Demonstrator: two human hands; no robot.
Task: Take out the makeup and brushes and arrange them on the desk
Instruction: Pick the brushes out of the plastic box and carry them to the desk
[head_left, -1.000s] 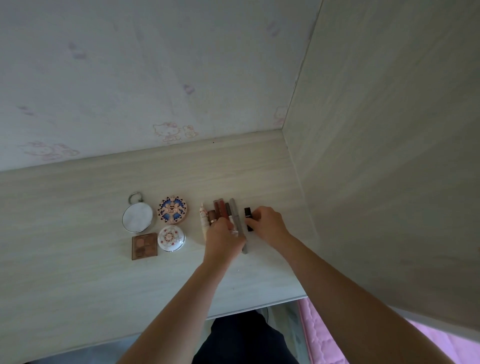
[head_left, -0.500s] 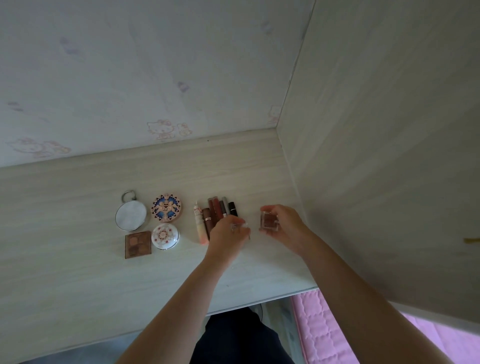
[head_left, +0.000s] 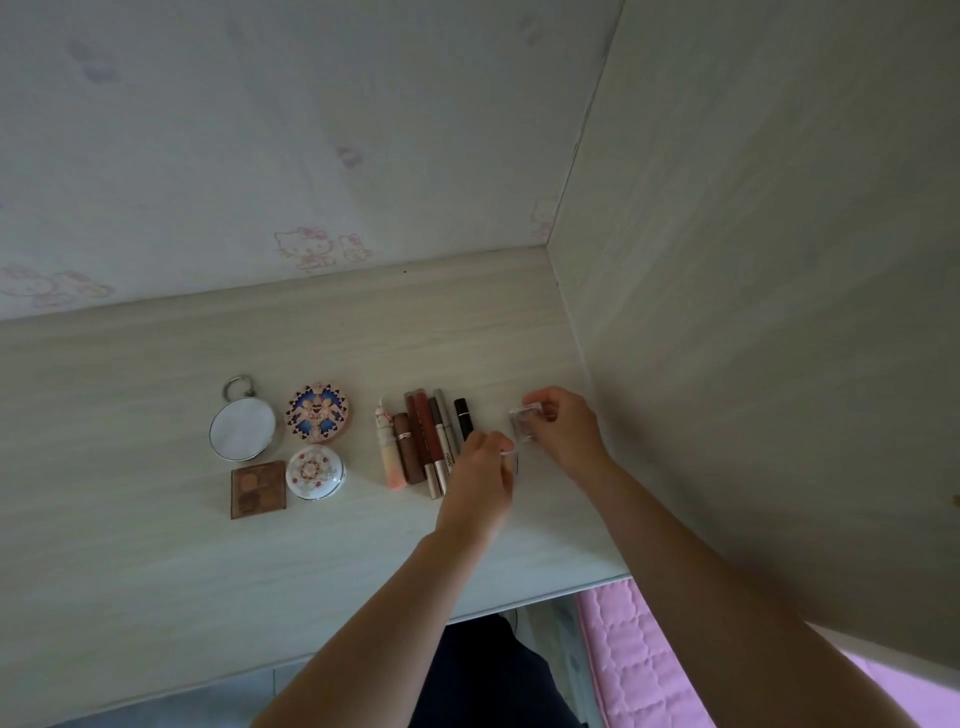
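Risk sits mostly with the small clear case (head_left: 523, 425) that the right hand (head_left: 566, 431) holds near the right edge of the bench (head_left: 156, 571), close to the side panel (head_left: 779, 364). As I judge it, the clear plastic looks slippery, and a loose pinch could drop it onto the bench or against the row of tubes and pencils (head_left: 426, 447) just beside it, knocking that row crooked. The left hand (head_left: 480, 480) could do the same harm, since it hangs over the near ends of those tubes. Its fingers are curled, and something small and clear shows at their tips; I cannot tell what. The right hand's fingers are curled round the case's edges, pinching it. Toward the left, well apart from the hands, lie a round mirror (head_left: 242, 429), a patterned compact (head_left: 317, 413), a white compact (head_left: 315, 472) and a brown palette (head_left: 258, 489), grouped close together.
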